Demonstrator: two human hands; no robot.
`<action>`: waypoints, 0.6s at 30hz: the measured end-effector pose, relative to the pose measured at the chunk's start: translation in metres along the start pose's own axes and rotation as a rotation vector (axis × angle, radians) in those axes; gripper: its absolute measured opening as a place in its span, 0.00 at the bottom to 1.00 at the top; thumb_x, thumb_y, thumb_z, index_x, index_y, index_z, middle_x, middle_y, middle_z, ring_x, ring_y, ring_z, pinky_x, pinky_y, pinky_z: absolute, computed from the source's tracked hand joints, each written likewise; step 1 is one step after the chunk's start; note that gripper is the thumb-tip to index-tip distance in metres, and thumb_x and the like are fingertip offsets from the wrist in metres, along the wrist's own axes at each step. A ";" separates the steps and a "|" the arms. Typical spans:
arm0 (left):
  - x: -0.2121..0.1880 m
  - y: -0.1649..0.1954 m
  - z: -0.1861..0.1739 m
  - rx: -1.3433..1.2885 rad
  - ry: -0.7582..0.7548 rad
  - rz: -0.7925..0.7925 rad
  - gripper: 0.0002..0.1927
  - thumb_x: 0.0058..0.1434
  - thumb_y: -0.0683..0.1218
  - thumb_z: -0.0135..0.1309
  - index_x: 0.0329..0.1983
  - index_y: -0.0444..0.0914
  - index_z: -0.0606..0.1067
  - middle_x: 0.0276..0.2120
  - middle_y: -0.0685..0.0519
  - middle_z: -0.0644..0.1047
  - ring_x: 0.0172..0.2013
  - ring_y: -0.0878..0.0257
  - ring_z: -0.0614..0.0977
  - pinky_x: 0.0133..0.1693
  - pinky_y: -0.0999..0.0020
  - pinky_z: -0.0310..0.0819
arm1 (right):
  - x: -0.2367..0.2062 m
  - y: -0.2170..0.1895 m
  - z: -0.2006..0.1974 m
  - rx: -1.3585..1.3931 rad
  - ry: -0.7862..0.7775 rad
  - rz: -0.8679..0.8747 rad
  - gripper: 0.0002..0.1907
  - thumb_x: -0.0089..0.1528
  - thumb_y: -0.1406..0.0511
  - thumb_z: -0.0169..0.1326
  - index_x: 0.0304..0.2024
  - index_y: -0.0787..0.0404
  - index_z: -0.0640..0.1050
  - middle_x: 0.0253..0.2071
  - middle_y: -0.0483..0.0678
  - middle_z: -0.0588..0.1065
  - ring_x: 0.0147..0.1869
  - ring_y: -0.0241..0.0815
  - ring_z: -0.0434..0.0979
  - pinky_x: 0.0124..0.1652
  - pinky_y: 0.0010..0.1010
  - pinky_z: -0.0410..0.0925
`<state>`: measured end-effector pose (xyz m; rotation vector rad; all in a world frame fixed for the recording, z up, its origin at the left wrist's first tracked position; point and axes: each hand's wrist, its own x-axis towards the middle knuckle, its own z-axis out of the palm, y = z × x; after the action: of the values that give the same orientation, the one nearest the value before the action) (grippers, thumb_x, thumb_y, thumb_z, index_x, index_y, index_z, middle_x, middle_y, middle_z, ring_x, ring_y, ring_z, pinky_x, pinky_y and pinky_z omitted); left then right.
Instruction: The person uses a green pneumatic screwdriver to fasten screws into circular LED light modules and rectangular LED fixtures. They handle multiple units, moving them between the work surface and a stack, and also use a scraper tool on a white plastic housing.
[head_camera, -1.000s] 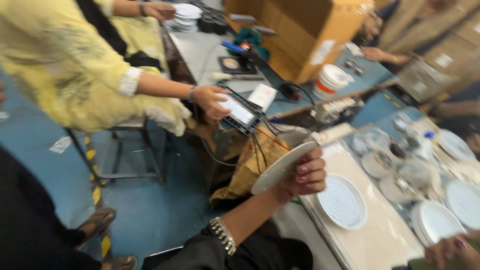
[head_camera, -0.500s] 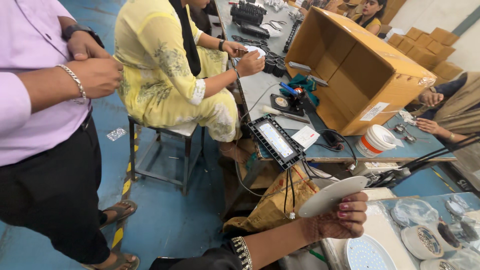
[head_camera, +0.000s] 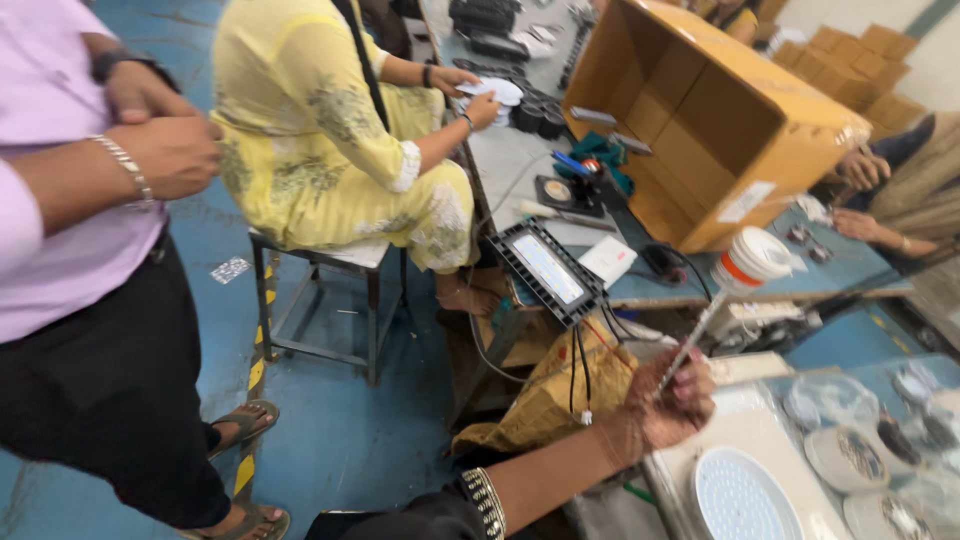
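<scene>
A big open cardboard box (head_camera: 720, 120) lies on its side at the far part of the blue worktop (head_camera: 520, 160), its opening turned to the left. A seated person in yellow clothes (head_camera: 320, 130) is at the left edge of this worktop and handles small white discs (head_camera: 495, 92) there. A black rectangular lamp with a pale front (head_camera: 547, 270) hangs over the near left edge, its cables dropping down beside a crumpled brown bag (head_camera: 545, 400). On the white worktop (head_camera: 760, 440) at the lower right lies a round white perforated plate (head_camera: 745, 500) near the left edge, with more round parts to the right of it. The left hand (head_camera: 670, 400) is above this corner — its fingers are closed on a thin round white disc (head_camera: 695, 335), held edge-on and tilted upward. The right hand is not in view.
</scene>
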<state>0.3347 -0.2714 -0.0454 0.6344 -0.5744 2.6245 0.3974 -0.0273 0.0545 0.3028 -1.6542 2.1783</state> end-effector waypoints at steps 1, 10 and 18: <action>0.002 0.002 -0.002 0.018 0.025 0.023 0.12 0.78 0.51 0.54 0.43 0.38 0.74 0.28 0.56 0.70 0.29 0.66 0.69 0.33 0.72 0.64 | -0.003 -0.003 -0.007 -0.006 0.011 -0.005 0.11 0.68 0.71 0.54 0.50 0.65 0.67 0.32 0.51 0.66 0.29 0.40 0.66 0.33 0.37 0.65; -0.024 0.070 0.007 0.773 0.342 0.586 0.25 0.71 0.56 0.56 0.64 0.37 0.72 0.59 0.50 0.77 0.57 0.56 0.75 0.55 0.60 0.69 | -0.083 -0.061 -0.102 0.010 0.040 0.010 0.12 0.68 0.71 0.55 0.51 0.64 0.67 0.32 0.50 0.66 0.29 0.40 0.66 0.34 0.37 0.65; -0.006 0.041 0.032 0.992 0.443 0.641 0.25 0.67 0.52 0.55 0.63 0.37 0.67 0.58 0.46 0.75 0.56 0.56 0.79 0.57 0.55 0.76 | -0.076 -0.089 -0.048 -0.081 0.012 -0.094 0.16 0.62 0.70 0.57 0.48 0.67 0.66 0.29 0.52 0.68 0.21 0.39 0.66 0.24 0.30 0.64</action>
<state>0.3326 -0.3229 -0.0346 0.0561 0.8588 3.4152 0.5066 0.0264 0.0890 0.3370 -1.6823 2.0357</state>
